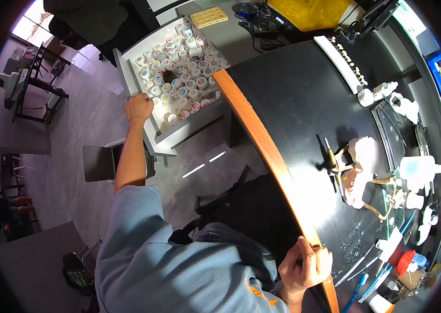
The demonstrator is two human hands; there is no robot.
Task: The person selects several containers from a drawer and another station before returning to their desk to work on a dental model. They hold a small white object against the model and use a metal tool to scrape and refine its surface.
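Observation:
My left hand [139,107] is closed over the front edge of a pulled-out grey drawer [166,143]. Inside the drawer stand many small jars [182,92] with white lids, some marked in red, blue or yellow. My right hand [306,263] is curled against the wooden edge [267,143] of the black desk [288,88]; whatever its fingers may hold is hidden. Further in on the desk, a dental articulator [339,164] stands with pale and pink dental casts [356,183] in bright light.
Brushes and thin tools [362,286] lie by a red-topped container [406,262] at the near right. A squeeze bottle [417,172] and a dark tray [389,133] are along the back. A yellow holed block [209,17] sits beyond the drawer. A chair [223,195] is under the desk.

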